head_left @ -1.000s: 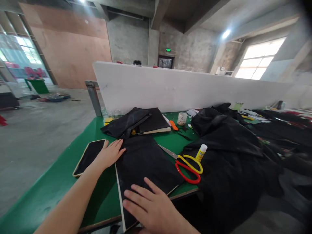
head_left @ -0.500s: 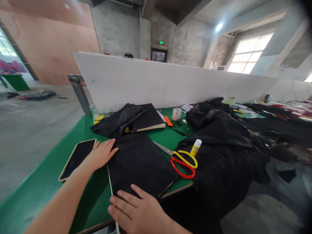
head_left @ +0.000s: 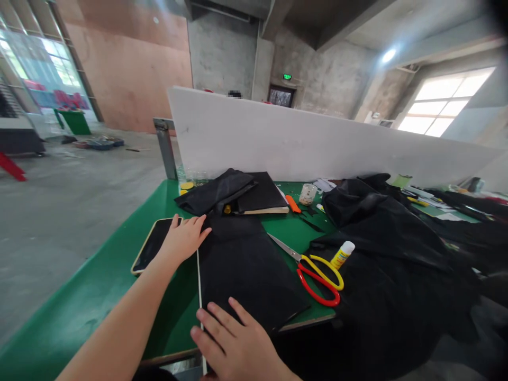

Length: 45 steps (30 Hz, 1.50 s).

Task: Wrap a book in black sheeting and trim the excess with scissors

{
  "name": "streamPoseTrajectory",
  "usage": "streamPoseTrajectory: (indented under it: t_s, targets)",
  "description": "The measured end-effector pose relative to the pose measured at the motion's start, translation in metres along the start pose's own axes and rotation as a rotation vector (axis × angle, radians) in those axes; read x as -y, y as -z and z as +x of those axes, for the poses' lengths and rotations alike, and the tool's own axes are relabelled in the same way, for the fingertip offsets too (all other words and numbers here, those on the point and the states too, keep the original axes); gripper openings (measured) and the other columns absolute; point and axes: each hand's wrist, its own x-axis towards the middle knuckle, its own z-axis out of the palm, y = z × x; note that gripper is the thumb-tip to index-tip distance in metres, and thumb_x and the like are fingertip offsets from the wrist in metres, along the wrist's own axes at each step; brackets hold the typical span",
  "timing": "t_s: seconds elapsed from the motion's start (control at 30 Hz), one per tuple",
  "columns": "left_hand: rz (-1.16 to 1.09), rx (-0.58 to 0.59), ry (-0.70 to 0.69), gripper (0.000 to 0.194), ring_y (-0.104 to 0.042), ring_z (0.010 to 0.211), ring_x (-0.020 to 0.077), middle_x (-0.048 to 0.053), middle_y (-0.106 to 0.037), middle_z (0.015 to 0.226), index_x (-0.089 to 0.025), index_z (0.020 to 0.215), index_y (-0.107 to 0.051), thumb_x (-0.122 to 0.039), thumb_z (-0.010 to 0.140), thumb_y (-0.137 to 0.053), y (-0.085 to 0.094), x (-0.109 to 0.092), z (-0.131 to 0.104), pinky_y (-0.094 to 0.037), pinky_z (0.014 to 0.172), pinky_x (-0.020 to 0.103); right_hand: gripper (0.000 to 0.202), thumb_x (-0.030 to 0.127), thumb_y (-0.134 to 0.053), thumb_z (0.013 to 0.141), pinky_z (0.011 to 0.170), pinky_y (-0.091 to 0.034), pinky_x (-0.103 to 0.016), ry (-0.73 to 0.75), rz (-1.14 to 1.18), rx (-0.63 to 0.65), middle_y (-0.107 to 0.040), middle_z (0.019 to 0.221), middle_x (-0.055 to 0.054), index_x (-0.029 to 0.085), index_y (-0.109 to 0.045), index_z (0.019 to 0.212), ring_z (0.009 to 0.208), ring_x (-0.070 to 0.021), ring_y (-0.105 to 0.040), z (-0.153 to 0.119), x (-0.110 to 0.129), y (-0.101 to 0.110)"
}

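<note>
**Both hands down flat on a black panel**

Left hand (head_left: 186, 238) is open, palm down, with the fingertips on the far left corner of the black panel (head_left: 246, 270). Right hand (head_left: 238, 341) is open too, fingers spread over the panel's near end, reaching its pale left edge. Neither one is gripping anything, just lying on top. So the panel sits right under the hands, on a green tabletop (head_left: 99, 296).

Phone (head_left: 154, 244) is just left of the left hand, partly hidden by it; can't tell if they touch. Just past those fingertips there's a folded black cloth (head_left: 218, 189) lying partly over a black book-like block (head_left: 262, 191).

Up and to the right of the right hand: scissors (head_left: 297, 257) with one yellow and one red handle, blades pointing away and leftward. A glue stick (head_left: 343, 255) leans at a tilt by the yellow handle, and a big heap of black fabric (head_left: 381, 248) spreads out farther right. Well beyond the right hand are an orange tool (head_left: 292, 204) and a clear cup (head_left: 308, 194).
</note>
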Motion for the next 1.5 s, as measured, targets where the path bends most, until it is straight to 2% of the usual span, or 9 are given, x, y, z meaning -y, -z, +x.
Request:
streamPoseTrajectory:
  t_s: [0.2,0.4,0.77,0.9,1.13,1.27,1.33,1.4,1.5]
  targets:
    - [0.014,0.024,0.007,0.041,-0.055,0.111,0.0327,0.014,-0.060,0.123,-0.014,0.126,-0.053,-0.034,0.094,-0.038,0.003,0.004,-0.004,-0.022,0.106,0.054,0.059,0.052,-0.037,0.093,0.110,-0.032,-0.043,-0.039,-0.047,-0.064,-0.036,0.147,-0.008,0.013,-0.041,0.138,0.137,-0.0241,-0.029,0.012,0.013,-0.010]
    - [-0.003,0.055,0.007,0.042,-0.056,0.109,0.0321,0.016,-0.062,0.118,-0.012,0.124,-0.054,-0.037,0.094,-0.040,-0.002,0.006,-0.005,-0.025,0.105,0.050,0.033,0.027,-0.044,0.094,0.111,-0.031,-0.038,-0.040,-0.158,-0.304,-0.052,0.135,-0.003,0.018,-0.057,0.123,0.125,-0.0196,-0.047,0.020,0.015,-0.014]
    - [-0.096,0.019,0.035,0.042,-0.060,0.101,0.0296,0.014,-0.067,0.101,-0.013,0.102,-0.063,-0.043,0.096,-0.035,0.006,0.006,-0.004,-0.028,0.102,0.049,0.024,0.020,-0.048,0.092,0.113,-0.030,-0.035,-0.129,-0.144,-0.567,-0.067,0.114,0.002,0.023,-0.068,0.103,0.114,-0.0146,-0.057,0.028,0.040,-0.021]
    - [-0.149,0.006,0.060,0.041,-0.060,0.099,0.0281,0.013,-0.068,0.097,-0.015,0.091,-0.065,-0.043,0.095,-0.036,0.009,0.006,-0.003,-0.027,0.102,0.048,0.025,0.025,-0.049,0.092,0.112,-0.031,-0.032,-0.126,-0.125,-0.534,-0.064,0.119,0.004,0.023,-0.067,0.109,0.116,-0.0140,-0.056,0.025,0.042,-0.007]
    - [-0.354,-0.020,0.142,0.046,-0.063,0.091,0.0272,0.012,-0.070,0.085,-0.015,0.079,-0.066,-0.043,0.095,-0.033,0.015,0.010,0.003,-0.035,0.097,0.044,0.033,0.023,-0.040,0.097,0.112,-0.031,-0.034,0.028,-0.095,-0.257,-0.057,0.130,-0.003,0.016,-0.058,0.123,0.122,-0.0154,-0.051,0.001,0.007,0.035]
    - [-0.538,-0.026,0.231,0.047,-0.065,0.086,0.0248,0.010,-0.071,0.086,-0.017,0.087,-0.067,-0.043,0.096,-0.029,0.015,0.012,0.007,-0.047,0.079,0.035,0.039,0.037,-0.044,0.095,0.110,-0.036,-0.032,-0.010,-0.008,-0.201,-0.060,0.125,-0.005,0.015,-0.056,0.125,0.120,-0.0154,-0.053,-0.011,-0.003,0.048]
    - [-0.635,-0.030,0.260,0.039,-0.066,0.087,0.0218,0.008,-0.071,0.092,-0.018,0.096,-0.066,-0.041,0.094,-0.034,0.012,0.014,0.007,-0.049,0.075,0.031,0.043,0.042,-0.049,0.092,0.107,-0.041,-0.032,-0.054,0.020,-0.200,-0.062,0.123,-0.005,0.013,-0.056,0.124,0.118,-0.0162,-0.055,-0.016,-0.003,0.051]
    - [-0.711,-0.034,0.281,0.029,-0.066,0.088,0.0195,0.006,-0.071,0.096,-0.018,0.105,-0.063,-0.036,0.090,-0.046,0.006,0.017,0.007,-0.050,0.075,0.029,0.042,0.038,-0.053,0.089,0.104,-0.045,-0.034,-0.103,0.041,-0.207,-0.062,0.122,-0.005,0.013,-0.056,0.123,0.116,-0.0170,-0.056,-0.019,-0.002,0.052]
    - [-0.773,-0.035,0.317,0.028,-0.067,0.083,0.0188,0.006,-0.072,0.091,-0.017,0.107,-0.062,-0.027,0.081,-0.059,-0.002,0.021,0.006,-0.051,0.076,0.029,0.040,0.030,-0.052,0.089,0.103,-0.046,-0.036,-0.141,0.057,-0.194,-0.062,0.123,-0.005,0.013,-0.054,0.126,0.116,-0.0174,-0.056,-0.021,-0.001,0.053]
